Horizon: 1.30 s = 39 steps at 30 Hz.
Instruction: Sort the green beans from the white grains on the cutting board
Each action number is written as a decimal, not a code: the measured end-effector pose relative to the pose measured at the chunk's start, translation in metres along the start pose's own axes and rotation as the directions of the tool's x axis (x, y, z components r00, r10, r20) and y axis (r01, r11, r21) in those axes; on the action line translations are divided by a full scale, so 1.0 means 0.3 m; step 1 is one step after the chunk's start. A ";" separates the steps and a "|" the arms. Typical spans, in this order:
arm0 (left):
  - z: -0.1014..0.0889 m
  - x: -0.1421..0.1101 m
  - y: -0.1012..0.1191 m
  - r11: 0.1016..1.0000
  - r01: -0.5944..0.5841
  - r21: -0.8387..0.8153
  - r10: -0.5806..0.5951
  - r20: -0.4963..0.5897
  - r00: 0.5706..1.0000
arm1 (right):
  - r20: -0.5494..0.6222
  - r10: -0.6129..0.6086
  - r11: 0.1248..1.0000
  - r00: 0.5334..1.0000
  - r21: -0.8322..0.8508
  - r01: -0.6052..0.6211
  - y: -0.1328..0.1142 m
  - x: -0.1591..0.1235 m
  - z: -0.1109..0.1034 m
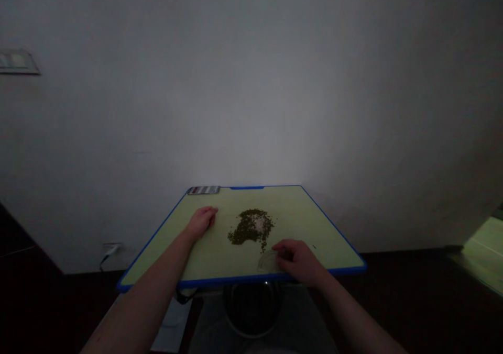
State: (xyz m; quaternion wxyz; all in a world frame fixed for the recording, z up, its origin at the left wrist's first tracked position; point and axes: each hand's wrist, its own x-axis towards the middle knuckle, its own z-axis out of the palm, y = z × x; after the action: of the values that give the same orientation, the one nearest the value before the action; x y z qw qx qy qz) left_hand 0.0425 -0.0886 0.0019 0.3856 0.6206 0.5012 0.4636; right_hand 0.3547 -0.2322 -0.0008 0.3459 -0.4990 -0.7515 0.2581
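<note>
A heap of small green-brown grains, like mung beans point(247, 228), lies loose in the middle of a pale yellow-green tabletop point(314, 228). A patch of paler, pinkish-white grains point(260, 222) shows within it. To the left of the heap, my left hand point(202, 222) rests on the tabletop, fingers loosely curled, with nothing visible in them. By the near edge, my right hand point(297, 260) has its fingers bent and closed on a clear, curved plastic piece point(266, 261). That piece is see-through and faint; its exact kind cannot be made out. A few stray grains trail toward it.
A phone point(203, 190) lies at the far left corner of the blue-rimmed table. Below the near edge stands a dark round pot or bowl point(252, 309). A wall point(251, 108) rises behind the table. A small dark speck point(314, 247) lies right of my right hand.
</note>
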 end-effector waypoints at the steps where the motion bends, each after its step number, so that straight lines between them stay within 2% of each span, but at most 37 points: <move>1: 0.001 -0.002 0.005 1.000 0.001 0.001 -0.001 0.000 1.000 | 0.011 -0.006 1.000 1.000 0.010 0.006 -0.003 -0.004 0.002; 7: 0.005 -0.016 0.034 1.000 0.008 0.027 -0.008 0.003 1.000 | 0.042 -0.016 0.996 0.999 0.089 0.012 -0.016 0.020 -0.016; 10: 0.005 -0.017 0.037 0.999 -0.005 0.044 0.005 0.005 1.000 | -0.033 0.006 0.990 0.999 0.142 -0.001 -0.012 0.072 -0.034; 13: 0.006 -0.015 0.035 0.997 -0.022 0.069 0.021 0.013 1.000 | -0.185 0.041 0.984 0.982 0.177 -0.007 0.008 0.114 -0.035; 16: 0.007 -0.014 0.032 0.997 -0.025 0.067 0.024 0.013 1.000 | -0.246 0.078 0.983 0.966 0.183 -0.033 0.036 0.119 -0.023; 22: 0.006 -0.010 0.016 0.999 -0.027 0.044 0.026 0.009 1.000 | -0.198 0.051 0.996 0.979 0.078 -0.036 0.046 0.093 -0.019; 30: 0.001 0.002 0.002 0.994 -0.039 0.102 0.040 -0.001 0.999 | -0.138 -0.009 0.999 0.990 -0.038 0.004 0.037 0.091 -0.016; 39: 0.009 -0.019 0.034 0.995 -0.028 0.094 0.028 0.005 1.000 | -0.098 -0.043 0.999 0.994 -0.022 0.041 0.031 0.080 -0.025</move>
State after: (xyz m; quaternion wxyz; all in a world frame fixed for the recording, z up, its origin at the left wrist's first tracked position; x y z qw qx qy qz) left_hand 0.0474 -0.0962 0.0098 0.3506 0.6460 0.5130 0.4435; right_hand 0.3597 -0.2062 0.0033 0.3829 -0.4985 -0.7464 0.2185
